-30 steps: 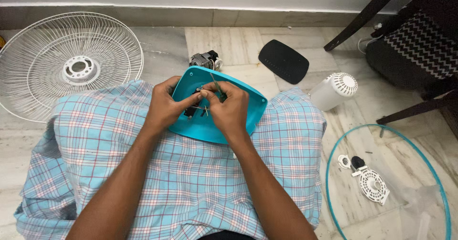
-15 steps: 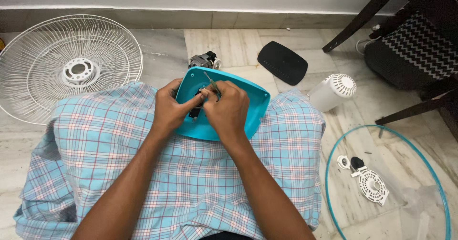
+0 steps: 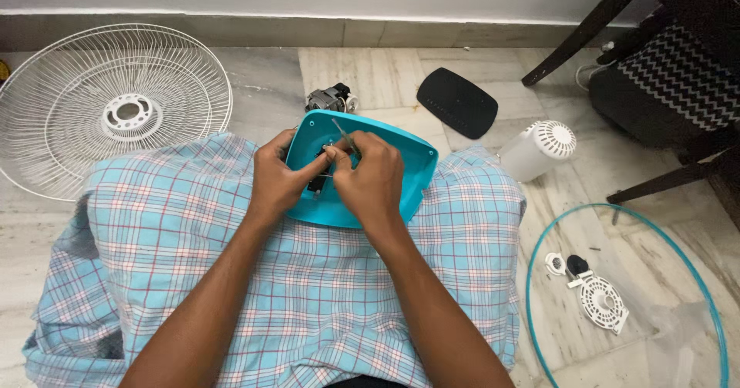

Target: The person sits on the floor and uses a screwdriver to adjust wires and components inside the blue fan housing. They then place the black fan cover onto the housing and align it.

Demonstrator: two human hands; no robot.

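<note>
Moved since earlier: your right hand [image 3: 370, 176] has slid a little toward your body along the turquoise fan base [image 3: 401, 168], and the thin metal tool [image 3: 344, 136] now leans more steeply; your left hand [image 3: 277, 180] has kept its place.
Fan base: it rests on your lap, upside down, hollow side facing you.
Left grip: fingers curl over the fan base's left rim, thumb pressing a small dark part [image 3: 317, 178] inside the hollow.
Right grip: fingertips pinched narrow on the tool, tip down at the dark part.
Step in hand: it looks like fine work on a fitting inside the fan base.
Next move calls for: likely a steady base and a small, careful tool turn.
Beyond the fan base: grey motor [image 3: 327, 97]; further out, black oval cover [image 3: 457, 103].
Left of it: white wire grille [image 3: 108, 110] on the floor.
Right of it: white vented housing [image 3: 538, 149], teal ring [image 3: 539, 280], small white disc [image 3: 603, 302].
Labels and packages: none visible.
</note>
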